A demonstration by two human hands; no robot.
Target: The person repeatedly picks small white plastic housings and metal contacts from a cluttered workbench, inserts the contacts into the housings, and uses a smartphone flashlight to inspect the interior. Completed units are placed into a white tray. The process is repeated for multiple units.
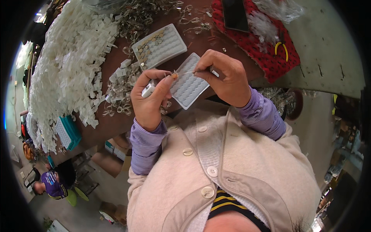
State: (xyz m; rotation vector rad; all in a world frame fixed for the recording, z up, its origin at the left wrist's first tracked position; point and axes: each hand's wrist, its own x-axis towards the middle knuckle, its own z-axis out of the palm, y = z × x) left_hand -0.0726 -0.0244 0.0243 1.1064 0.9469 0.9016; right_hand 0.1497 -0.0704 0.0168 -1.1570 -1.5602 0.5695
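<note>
My left hand [152, 92] is closed round a small white plastic piece [147, 91]. Its thumb and forefinger also pinch a tiny orange part [175, 76]. My right hand [228, 75] is closed in a pinch; a thin pale strand [187, 72] runs from its fingertips toward the orange part. A small whitish bit shows at its fingers, too small to name. Beneath both hands lies a white plastic tray [187, 94] with rows of round hollows. Beyond it, a second white tray [170, 48] carries several small tan discs along its left side.
A large heap of white plastic pieces [73, 58] covers the table's left. Looped clear cords [119, 94] lie beside it. A teal-sided box [69, 133] stands at the left edge. Yellow-handled pliers [285, 51] and a dark phone-like slab [235, 15] rest on red cloth [255, 50]. Another person [52, 185] sits lower left.
</note>
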